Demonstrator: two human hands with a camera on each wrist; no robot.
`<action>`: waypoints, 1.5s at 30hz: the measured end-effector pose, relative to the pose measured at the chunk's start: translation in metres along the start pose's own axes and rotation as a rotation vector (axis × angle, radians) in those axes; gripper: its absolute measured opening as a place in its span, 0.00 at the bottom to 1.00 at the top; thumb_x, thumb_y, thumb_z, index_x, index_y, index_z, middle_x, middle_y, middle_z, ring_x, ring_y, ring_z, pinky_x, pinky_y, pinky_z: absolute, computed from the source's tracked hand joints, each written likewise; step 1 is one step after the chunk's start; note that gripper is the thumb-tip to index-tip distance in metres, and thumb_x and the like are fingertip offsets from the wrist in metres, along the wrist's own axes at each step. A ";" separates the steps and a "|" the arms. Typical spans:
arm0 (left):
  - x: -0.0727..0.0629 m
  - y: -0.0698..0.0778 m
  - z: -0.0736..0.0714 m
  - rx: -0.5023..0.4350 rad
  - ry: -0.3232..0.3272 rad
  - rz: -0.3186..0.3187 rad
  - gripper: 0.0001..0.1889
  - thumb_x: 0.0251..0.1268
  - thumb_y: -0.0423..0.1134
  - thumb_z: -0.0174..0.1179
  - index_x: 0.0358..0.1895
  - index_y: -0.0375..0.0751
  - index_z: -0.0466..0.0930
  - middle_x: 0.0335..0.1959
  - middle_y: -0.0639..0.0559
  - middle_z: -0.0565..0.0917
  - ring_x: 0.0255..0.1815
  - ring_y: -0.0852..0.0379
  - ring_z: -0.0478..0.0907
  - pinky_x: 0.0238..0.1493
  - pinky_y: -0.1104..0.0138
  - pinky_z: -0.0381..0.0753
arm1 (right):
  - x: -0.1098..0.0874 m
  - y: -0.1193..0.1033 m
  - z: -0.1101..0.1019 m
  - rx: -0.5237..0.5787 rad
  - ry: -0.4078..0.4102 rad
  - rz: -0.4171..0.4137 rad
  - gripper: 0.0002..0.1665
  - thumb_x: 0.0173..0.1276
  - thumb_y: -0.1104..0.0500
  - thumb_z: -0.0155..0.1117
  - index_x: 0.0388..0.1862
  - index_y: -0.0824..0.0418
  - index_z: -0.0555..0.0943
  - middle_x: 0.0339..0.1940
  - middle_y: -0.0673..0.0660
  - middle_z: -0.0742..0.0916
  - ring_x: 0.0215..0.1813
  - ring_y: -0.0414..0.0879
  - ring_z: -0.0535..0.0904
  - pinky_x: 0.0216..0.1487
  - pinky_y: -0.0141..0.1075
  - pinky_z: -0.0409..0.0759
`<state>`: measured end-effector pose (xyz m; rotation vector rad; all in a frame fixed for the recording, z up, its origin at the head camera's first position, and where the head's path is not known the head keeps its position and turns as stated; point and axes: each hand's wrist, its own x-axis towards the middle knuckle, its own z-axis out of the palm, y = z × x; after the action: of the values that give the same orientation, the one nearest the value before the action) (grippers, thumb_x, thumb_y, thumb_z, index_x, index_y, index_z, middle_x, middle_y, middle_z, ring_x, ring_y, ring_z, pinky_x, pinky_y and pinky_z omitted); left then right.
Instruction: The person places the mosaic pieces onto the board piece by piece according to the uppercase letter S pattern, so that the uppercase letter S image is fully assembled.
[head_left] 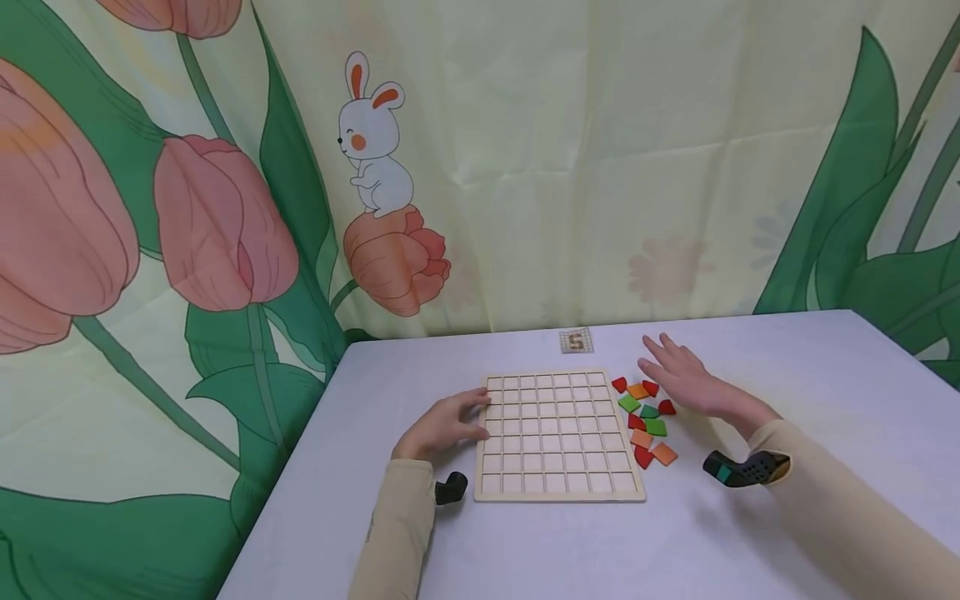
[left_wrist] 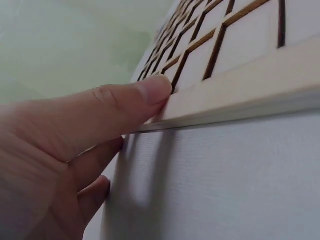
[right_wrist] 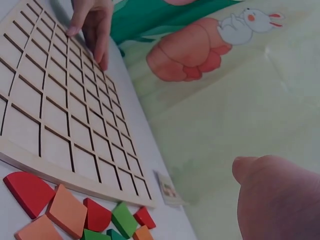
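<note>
A square light-wood grid board [head_left: 558,497] lies on the white table, its cells bare. Along its left edge, my left hand [head_left: 438,425] touches the rim, thumb and fingers spread apart. The left wrist view shows that thumb [left_wrist: 157,90] resting on the rim, with the other fingers lower beside it. My right hand [head_left: 686,383] hovers with fingers extended over the table, holding nothing. Just left of it lie several small coloured pieces, among them a green square [head_left: 656,427], an orange square [head_left: 664,453] and a red round-edged piece [head_left: 667,407].
A small card [head_left: 577,340] with a brown pattern on a grid lies at the table's back edge, behind the board. Beyond the table [head_left: 810,392] hangs a curtain [head_left: 540,167] printed with tulips and a rabbit.
</note>
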<state>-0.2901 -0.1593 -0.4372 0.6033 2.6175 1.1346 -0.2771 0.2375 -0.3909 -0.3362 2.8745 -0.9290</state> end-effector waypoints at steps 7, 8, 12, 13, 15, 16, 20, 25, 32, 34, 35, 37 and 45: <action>-0.003 -0.004 0.000 0.014 0.020 0.027 0.27 0.55 0.36 0.72 0.60 0.36 0.79 0.70 0.51 0.71 0.74 0.49 0.60 0.74 0.55 0.58 | -0.005 0.002 0.002 -0.018 -0.012 0.017 0.48 0.75 0.38 0.47 0.77 0.72 0.47 0.75 0.79 0.44 0.71 0.79 0.38 0.65 0.76 0.42; -0.004 -0.004 0.000 0.007 0.022 0.032 0.27 0.55 0.36 0.72 0.60 0.36 0.79 0.70 0.51 0.71 0.74 0.49 0.59 0.74 0.55 0.58 | -0.005 0.003 0.002 -0.027 -0.014 0.020 0.48 0.75 0.39 0.47 0.76 0.72 0.48 0.74 0.79 0.45 0.71 0.79 0.39 0.65 0.76 0.44; -0.005 -0.007 0.002 -0.012 0.024 0.055 0.27 0.56 0.37 0.72 0.60 0.35 0.78 0.71 0.51 0.70 0.75 0.50 0.59 0.74 0.56 0.58 | -0.004 0.014 0.004 -0.053 -0.008 0.023 0.46 0.74 0.42 0.53 0.75 0.73 0.52 0.73 0.81 0.50 0.71 0.78 0.45 0.63 0.75 0.51; -0.005 -0.007 0.002 -0.014 0.024 0.058 0.27 0.56 0.37 0.72 0.60 0.35 0.78 0.71 0.51 0.70 0.75 0.50 0.59 0.74 0.56 0.58 | -0.003 0.017 0.004 -0.059 -0.004 0.025 0.46 0.73 0.43 0.54 0.75 0.73 0.53 0.73 0.81 0.51 0.71 0.78 0.46 0.63 0.75 0.52; -0.005 -0.007 0.002 -0.015 0.020 0.056 0.27 0.57 0.37 0.71 0.61 0.35 0.78 0.71 0.51 0.69 0.75 0.50 0.58 0.74 0.56 0.58 | -0.001 0.023 0.005 -0.070 0.006 0.030 0.45 0.72 0.45 0.56 0.74 0.73 0.55 0.73 0.81 0.53 0.71 0.78 0.48 0.62 0.74 0.55; -0.004 -0.007 0.002 -0.014 0.018 0.053 0.27 0.57 0.37 0.71 0.61 0.36 0.78 0.71 0.51 0.69 0.75 0.50 0.58 0.74 0.56 0.58 | 0.000 0.025 0.006 -0.072 0.010 0.034 0.44 0.72 0.46 0.57 0.74 0.73 0.56 0.72 0.81 0.54 0.71 0.78 0.49 0.62 0.74 0.56; -0.004 -0.007 0.002 -0.012 0.016 0.028 0.26 0.57 0.37 0.71 0.61 0.37 0.79 0.72 0.53 0.69 0.75 0.51 0.58 0.74 0.57 0.58 | 0.002 0.032 0.008 -0.082 0.015 0.038 0.39 0.71 0.50 0.59 0.70 0.74 0.63 0.70 0.80 0.61 0.69 0.76 0.54 0.60 0.72 0.63; -0.005 -0.006 0.001 -0.017 0.017 0.009 0.26 0.57 0.38 0.71 0.61 0.39 0.79 0.71 0.55 0.69 0.75 0.52 0.57 0.74 0.57 0.57 | 0.004 0.039 0.008 -0.081 -0.025 0.034 0.30 0.70 0.55 0.61 0.63 0.74 0.72 0.62 0.77 0.73 0.63 0.72 0.65 0.58 0.68 0.70; -0.004 -0.006 0.001 -0.009 0.020 0.022 0.26 0.57 0.38 0.71 0.61 0.38 0.79 0.71 0.53 0.69 0.75 0.51 0.58 0.74 0.57 0.58 | 0.012 0.043 0.010 -0.082 -0.039 0.039 0.28 0.68 0.57 0.63 0.60 0.75 0.74 0.55 0.73 0.79 0.55 0.65 0.73 0.56 0.61 0.76; -0.004 -0.006 0.001 -0.003 0.022 0.022 0.26 0.57 0.38 0.71 0.60 0.38 0.79 0.71 0.53 0.69 0.75 0.51 0.58 0.74 0.57 0.58 | 0.016 0.044 0.011 -0.080 -0.032 0.048 0.28 0.68 0.57 0.63 0.60 0.76 0.74 0.54 0.72 0.80 0.54 0.64 0.74 0.56 0.59 0.77; -0.004 -0.007 0.001 -0.004 0.023 0.022 0.26 0.57 0.38 0.71 0.60 0.38 0.79 0.71 0.53 0.69 0.75 0.51 0.58 0.74 0.57 0.58 | 0.017 0.044 0.012 -0.079 -0.030 0.053 0.28 0.68 0.58 0.64 0.60 0.76 0.74 0.53 0.72 0.80 0.53 0.63 0.74 0.55 0.59 0.77; -0.004 -0.008 0.001 -0.007 0.024 0.016 0.26 0.57 0.39 0.71 0.60 0.39 0.79 0.71 0.54 0.69 0.75 0.51 0.58 0.74 0.57 0.58 | 0.020 0.043 0.013 -0.077 -0.025 0.061 0.28 0.67 0.57 0.65 0.59 0.76 0.75 0.52 0.71 0.80 0.52 0.62 0.74 0.55 0.58 0.78; -0.003 -0.010 0.003 -0.009 0.021 0.018 0.25 0.58 0.37 0.71 0.61 0.40 0.79 0.71 0.55 0.69 0.75 0.54 0.58 0.74 0.59 0.59 | 0.026 0.041 0.012 -0.066 -0.042 0.054 0.23 0.66 0.62 0.65 0.56 0.73 0.78 0.47 0.68 0.82 0.49 0.59 0.75 0.51 0.54 0.80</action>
<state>-0.2894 -0.1649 -0.4459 0.6179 2.6286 1.1638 -0.3073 0.2566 -0.4251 -0.2784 2.8657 -0.8097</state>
